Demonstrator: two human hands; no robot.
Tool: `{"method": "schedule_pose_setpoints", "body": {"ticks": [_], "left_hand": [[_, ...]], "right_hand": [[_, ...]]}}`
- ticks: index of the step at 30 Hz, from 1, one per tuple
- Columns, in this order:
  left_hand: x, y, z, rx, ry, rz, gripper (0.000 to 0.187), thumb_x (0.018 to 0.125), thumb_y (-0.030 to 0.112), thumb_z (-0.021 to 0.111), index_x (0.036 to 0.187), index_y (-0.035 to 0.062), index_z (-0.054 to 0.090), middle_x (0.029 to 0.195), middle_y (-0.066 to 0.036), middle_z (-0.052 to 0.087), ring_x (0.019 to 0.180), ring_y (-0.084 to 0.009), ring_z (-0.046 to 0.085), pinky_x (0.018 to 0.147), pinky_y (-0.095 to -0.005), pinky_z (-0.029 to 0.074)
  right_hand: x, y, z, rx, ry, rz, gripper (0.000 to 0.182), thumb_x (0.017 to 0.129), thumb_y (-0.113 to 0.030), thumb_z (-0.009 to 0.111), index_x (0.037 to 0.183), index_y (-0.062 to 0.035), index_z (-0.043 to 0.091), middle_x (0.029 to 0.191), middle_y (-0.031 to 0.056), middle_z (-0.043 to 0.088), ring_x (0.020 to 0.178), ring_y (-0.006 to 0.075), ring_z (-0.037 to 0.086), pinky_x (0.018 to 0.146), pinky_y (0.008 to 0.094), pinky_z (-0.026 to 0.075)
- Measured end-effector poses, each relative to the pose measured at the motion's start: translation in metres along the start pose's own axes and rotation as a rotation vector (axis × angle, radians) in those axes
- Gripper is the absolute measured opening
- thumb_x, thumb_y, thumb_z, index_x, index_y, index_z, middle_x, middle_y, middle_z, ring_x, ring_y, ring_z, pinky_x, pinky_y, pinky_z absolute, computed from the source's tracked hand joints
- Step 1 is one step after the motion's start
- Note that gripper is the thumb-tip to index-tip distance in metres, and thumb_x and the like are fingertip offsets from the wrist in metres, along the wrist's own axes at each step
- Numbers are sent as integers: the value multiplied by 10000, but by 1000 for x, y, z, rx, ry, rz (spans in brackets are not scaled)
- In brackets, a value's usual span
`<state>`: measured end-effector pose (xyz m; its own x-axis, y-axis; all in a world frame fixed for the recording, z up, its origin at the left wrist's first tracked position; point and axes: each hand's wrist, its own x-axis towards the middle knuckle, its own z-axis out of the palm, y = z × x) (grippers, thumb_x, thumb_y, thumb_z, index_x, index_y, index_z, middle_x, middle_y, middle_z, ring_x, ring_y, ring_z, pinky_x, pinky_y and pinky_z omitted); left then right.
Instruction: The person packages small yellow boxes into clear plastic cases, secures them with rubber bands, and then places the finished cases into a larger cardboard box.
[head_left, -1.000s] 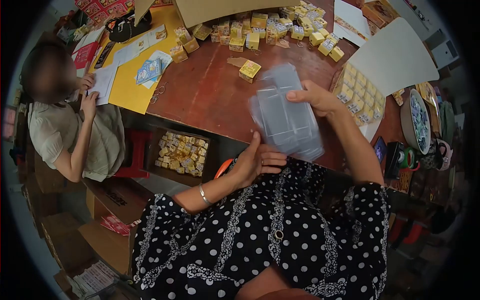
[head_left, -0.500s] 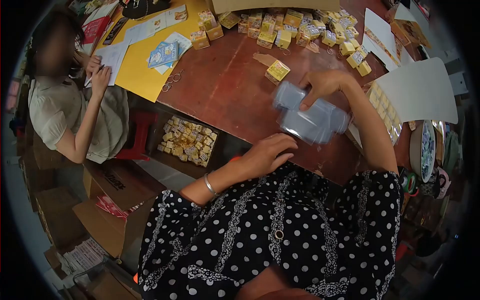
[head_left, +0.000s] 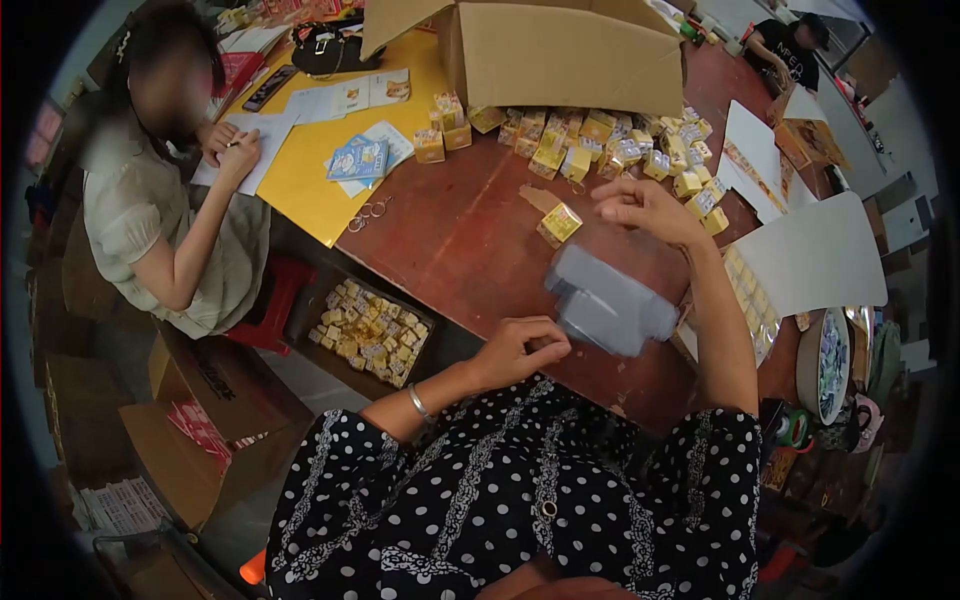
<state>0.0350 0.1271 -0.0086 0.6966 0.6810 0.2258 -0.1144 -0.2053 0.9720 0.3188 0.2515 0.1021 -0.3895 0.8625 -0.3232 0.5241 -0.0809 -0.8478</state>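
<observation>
On the red-brown table [head_left: 450,240] lies a translucent plastic piece [head_left: 615,300], flat and slightly blurred, possibly several stacked. My right hand [head_left: 650,210] hovers just beyond it, fingers stretched out and holding nothing. A small yellow printed box [head_left: 559,224] stands left of that hand. My left hand [head_left: 522,350], with a silver bangle at the wrist, is curled beside the plastic's near left corner, thumb and forefinger close together. Whether it pinches something is hidden. Many small yellow boxes [head_left: 548,155] are heaped beyond my right hand.
An open cardboard carton [head_left: 570,60] stands behind the heap. Below the table edge is a box of small yellow pieces [head_left: 370,335]. At left, a person [head_left: 150,220] writes on paper. White card sheets [head_left: 810,250] lie at right, and another person [head_left: 790,50] is farther back.
My right hand has let go of the plastic and moved away over the table. My left hand has curled in closer to the plastic's corner. The view has tilted up.
</observation>
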Motion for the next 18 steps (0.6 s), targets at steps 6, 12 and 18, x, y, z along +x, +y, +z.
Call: {"method": "schedule_pose_setpoints", "body": {"ticks": [6,12,18], "left_hand": [[41,24,-110,351,747,60,171,956,164,671,1050,22,692,939,-85,677,862,-173,653,761,-280,513],[114,-8,-243,591,970,248,335,995,303,609,1138,3,658,1042,-134,655,970,-233,640,837,-315,499],[150,-28,-273,354,670,-233,484,989,423,603,1156,-27,668,1116,-205,618,978,-245,597,841,-352,481]], "right_hand": [[81,-13,-3,904,289,-89,660,978,-459,637,1397,20,462,1247,220,623,1149,280,639,971,398,550],[118,-30,-12,1253,388,-328,441,957,-421,667,1180,-48,593,960,121,666,922,245,672,830,418,588],[103,-100,-71,1131,351,-462,386,965,-395,628,1122,-43,611,896,117,694,808,230,681,707,373,590]]}}
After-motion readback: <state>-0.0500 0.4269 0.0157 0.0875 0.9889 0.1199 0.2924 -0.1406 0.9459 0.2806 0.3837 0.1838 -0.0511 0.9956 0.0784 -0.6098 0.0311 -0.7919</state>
